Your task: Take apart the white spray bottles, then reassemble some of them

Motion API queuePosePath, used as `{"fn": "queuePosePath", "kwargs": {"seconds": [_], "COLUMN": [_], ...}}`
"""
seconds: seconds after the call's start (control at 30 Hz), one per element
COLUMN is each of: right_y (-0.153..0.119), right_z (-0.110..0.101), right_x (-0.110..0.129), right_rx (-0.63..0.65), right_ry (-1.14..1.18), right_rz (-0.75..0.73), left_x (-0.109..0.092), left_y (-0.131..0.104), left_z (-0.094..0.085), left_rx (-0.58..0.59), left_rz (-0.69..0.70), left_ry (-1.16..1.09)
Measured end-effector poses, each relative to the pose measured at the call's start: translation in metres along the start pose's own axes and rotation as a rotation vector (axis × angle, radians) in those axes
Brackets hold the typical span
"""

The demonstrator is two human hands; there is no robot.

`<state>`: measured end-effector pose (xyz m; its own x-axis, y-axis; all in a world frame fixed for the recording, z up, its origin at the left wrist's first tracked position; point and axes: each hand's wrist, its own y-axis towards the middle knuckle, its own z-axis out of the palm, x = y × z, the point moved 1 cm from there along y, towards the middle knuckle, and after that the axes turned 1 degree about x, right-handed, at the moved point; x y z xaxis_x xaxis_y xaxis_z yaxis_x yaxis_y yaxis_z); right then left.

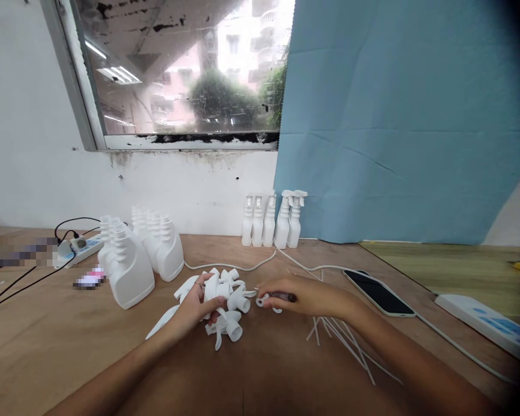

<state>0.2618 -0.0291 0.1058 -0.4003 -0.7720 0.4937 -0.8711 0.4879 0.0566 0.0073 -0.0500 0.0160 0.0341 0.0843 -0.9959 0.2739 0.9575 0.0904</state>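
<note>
My left hand [199, 303] is closed round a white spray head [212, 287] at the pile in the middle of the table. Other white spray heads [234, 329] lie beside and in front of it. Just right of the pile, my right hand [286, 293] is closed on a thin tool with a dark handle [289, 297]. Small white rings [260, 301] show by its fingertips; whether they are held or lie on the table I cannot tell. Thin white tubes [351, 345] lie under and beside my right forearm.
White empty-necked bottles [132, 277] stand at the left, near a power strip [80, 248]. Several spray bottles [269, 222] stand by the wall. A phone [379, 292], a white cable and another power strip [485, 323] lie at the right.
</note>
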Motion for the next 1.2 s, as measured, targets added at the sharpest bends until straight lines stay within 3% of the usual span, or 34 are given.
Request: {"fn": "queuePosePath", "kwargs": {"seconds": [0.17, 0.33, 0.73, 1.2], "right_y": [0.000, -0.002, -0.004, -0.003], "right_z": [0.007, 0.009, 0.012, 0.013], "right_x": [-0.022, -0.026, -0.027, -0.024], "right_rx": [0.078, 0.087, 0.172, 0.194], "right_ry": [-0.007, 0.042, -0.004, 0.039], "right_rz": [0.096, 0.116, 0.218, 0.218], "left_x": [-0.012, -0.021, -0.015, -0.013], "left_y": [-0.009, -0.016, -0.014, -0.013], "left_z": [-0.003, -0.002, -0.001, -0.004], "left_rx": [-0.044, -0.113, -0.095, -0.112], "left_rz": [0.076, 0.134, 0.167, 0.155], "left_ry": [0.359, 0.713, 0.678, 0.636]}}
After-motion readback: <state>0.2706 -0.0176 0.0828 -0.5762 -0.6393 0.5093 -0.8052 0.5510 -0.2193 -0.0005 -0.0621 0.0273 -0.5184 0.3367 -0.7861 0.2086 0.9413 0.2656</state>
